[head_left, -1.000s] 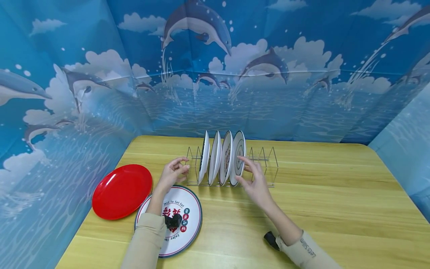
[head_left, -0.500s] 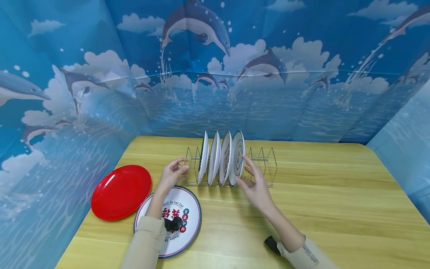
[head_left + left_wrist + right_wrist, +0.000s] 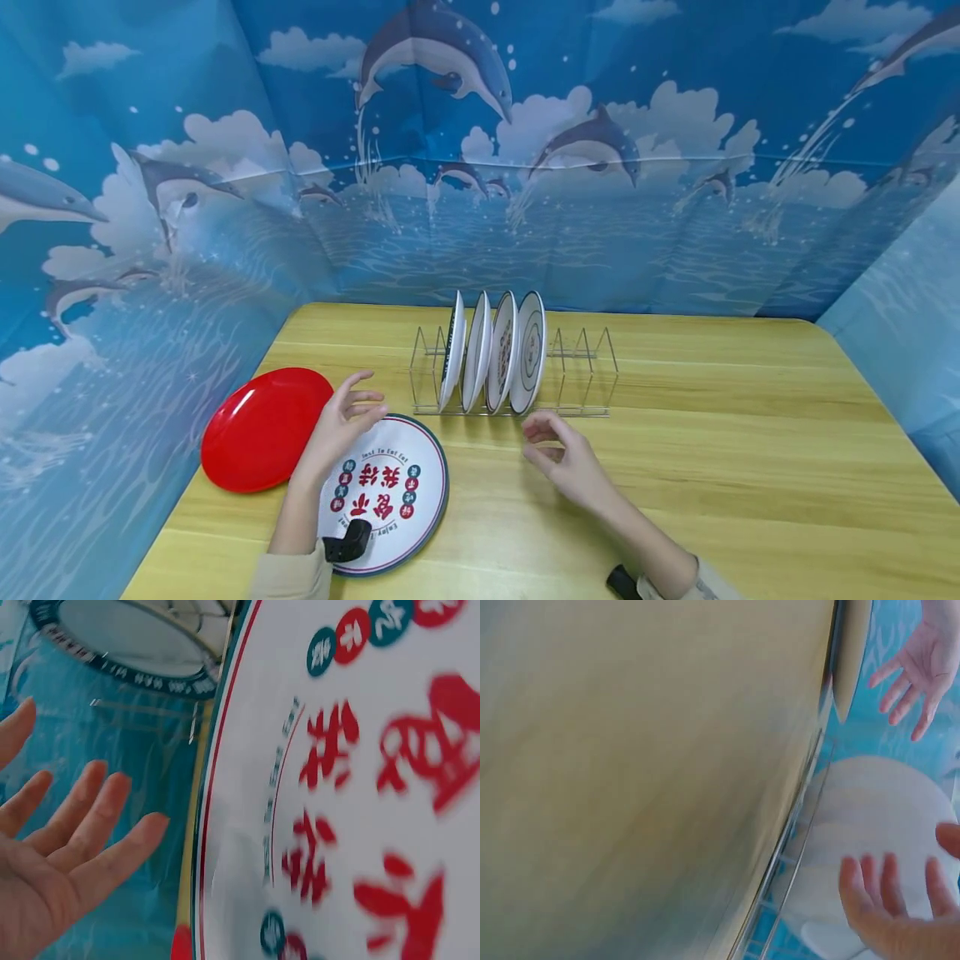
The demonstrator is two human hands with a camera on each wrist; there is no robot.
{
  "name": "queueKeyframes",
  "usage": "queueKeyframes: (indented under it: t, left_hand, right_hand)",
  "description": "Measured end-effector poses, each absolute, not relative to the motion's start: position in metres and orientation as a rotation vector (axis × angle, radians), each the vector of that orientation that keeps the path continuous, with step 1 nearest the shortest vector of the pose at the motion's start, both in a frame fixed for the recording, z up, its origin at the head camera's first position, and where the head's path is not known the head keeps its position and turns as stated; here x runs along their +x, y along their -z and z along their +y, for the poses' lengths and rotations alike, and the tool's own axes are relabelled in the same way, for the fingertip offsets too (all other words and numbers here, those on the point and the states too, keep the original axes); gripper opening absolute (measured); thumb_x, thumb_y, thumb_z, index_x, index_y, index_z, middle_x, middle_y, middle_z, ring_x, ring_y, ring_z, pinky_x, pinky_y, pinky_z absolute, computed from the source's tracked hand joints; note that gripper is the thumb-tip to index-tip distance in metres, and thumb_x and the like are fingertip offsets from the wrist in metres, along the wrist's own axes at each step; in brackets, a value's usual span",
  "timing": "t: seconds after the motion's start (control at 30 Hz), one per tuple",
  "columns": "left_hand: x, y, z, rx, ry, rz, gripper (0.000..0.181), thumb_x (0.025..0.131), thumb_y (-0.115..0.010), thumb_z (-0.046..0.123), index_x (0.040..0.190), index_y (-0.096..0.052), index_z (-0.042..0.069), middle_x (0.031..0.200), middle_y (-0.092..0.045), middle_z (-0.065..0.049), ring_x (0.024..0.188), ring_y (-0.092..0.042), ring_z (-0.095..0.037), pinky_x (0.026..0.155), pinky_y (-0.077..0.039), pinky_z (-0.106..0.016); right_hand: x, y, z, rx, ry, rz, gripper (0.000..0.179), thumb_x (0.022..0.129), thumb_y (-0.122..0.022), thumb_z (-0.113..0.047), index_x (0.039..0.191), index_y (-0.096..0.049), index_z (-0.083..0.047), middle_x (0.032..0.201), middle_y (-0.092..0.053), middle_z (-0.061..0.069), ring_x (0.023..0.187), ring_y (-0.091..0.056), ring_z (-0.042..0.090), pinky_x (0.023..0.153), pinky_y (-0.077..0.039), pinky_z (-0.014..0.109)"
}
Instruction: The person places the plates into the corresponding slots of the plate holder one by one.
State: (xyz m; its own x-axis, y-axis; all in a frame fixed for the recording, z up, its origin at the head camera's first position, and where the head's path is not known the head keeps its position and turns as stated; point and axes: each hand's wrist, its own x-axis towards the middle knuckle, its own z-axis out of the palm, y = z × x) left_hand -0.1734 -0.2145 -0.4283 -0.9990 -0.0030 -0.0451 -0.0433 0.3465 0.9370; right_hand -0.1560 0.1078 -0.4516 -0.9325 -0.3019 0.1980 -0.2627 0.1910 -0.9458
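My left hand (image 3: 339,427) hovers over the left side of a stack of white plates (image 3: 426,521) with red lettering and a dark rim, its fingers spread and holding nothing. Beyond it lies a red oval plate (image 3: 258,429), partly covered by that hand. In front of a wire dish rack (image 3: 587,412), my right hand (image 3: 566,467) hangs loosely curled, apart from the rack and holding nothing. Several white plates stand on edge in the rack; the rightmost plate (image 3: 529,354) has grey rings. The left wrist view shows the fingers (image 3: 112,862) apart from the top plate's rim.
Wire slots (image 3: 577,354) at the rack's right end hold no plates. The wooden table (image 3: 750,433) extends to the right. A blue dolphin-print cloth (image 3: 637,217) hangs behind it and along both sides. A black strap mount (image 3: 349,542) sits at the left wrist.
My left hand has left the rack's left end, moving left and toward me over the stacked plates. My right hand has drawn back from the rightmost racked plate toward me. The plates have stayed put.
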Motion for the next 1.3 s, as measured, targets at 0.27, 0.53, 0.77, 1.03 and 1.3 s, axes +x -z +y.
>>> queueKeyframes:
  t: [0.27,0.53,0.77,1.03,1.3]
  left_hand:
    - [-0.125,0.437,-0.256,-0.178,-1.714,2.497,0.065,0.085,-0.064,0.019,0.14,-0.029,0.014,0.124,-0.05,-0.02,0.108,-0.054,-0.031,0.081,-0.052,-0.032]
    - [-0.089,0.447,-0.28,-0.388,-1.618,2.496,0.057,0.087,-0.063,0.017,0.135,-0.034,0.008,0.117,-0.052,-0.02,0.094,-0.058,-0.022,0.074,-0.053,-0.025]
    - [-0.073,0.456,-0.289,-0.52,-1.602,2.457,0.058,0.086,-0.064,0.017,0.135,-0.036,0.005,0.119,-0.049,-0.022,0.091,-0.058,-0.023,0.074,-0.054,-0.031]
    - [-0.072,0.472,-0.291,-0.396,-1.799,2.194,0.069,0.085,-0.063,0.009,0.142,-0.023,0.004,0.119,-0.042,-0.023,0.086,-0.061,-0.024,0.074,-0.054,-0.04]
    - [-0.076,0.477,-0.287,-0.42,-1.858,2.148,0.064,0.083,-0.062,0.0,0.14,-0.031,0.003,0.122,-0.033,-0.02,0.081,-0.06,-0.023,0.068,-0.055,-0.039]
  right_hand:
    - [-0.156,0.457,0.08,-0.681,1.735,2.13,0.045,0.087,-0.06,-0.004,0.127,-0.042,0.001,0.116,-0.05,0.029,0.103,-0.053,0.043,0.081,-0.052,0.031]
    - [-0.163,0.46,0.05,-0.52,1.719,2.0,0.054,0.086,-0.061,-0.006,0.134,-0.038,-0.007,0.121,-0.045,0.03,0.104,-0.054,0.041,0.076,-0.053,0.041]
    - [-0.165,0.464,0.034,-0.365,1.724,1.873,0.056,0.085,-0.061,-0.008,0.136,-0.038,-0.013,0.117,-0.047,0.027,0.094,-0.059,0.03,0.078,-0.052,0.043]
    - [-0.162,0.468,0.022,-0.249,1.772,1.666,0.062,0.086,-0.059,-0.005,0.14,-0.031,-0.014,0.114,-0.051,0.022,0.089,-0.061,0.027,0.075,-0.054,0.042]
    - [-0.157,0.469,0.015,-0.314,1.773,1.558,0.062,0.088,-0.056,-0.001,0.142,-0.028,-0.013,0.12,-0.046,0.021,0.093,-0.061,0.031,0.077,-0.053,0.042]
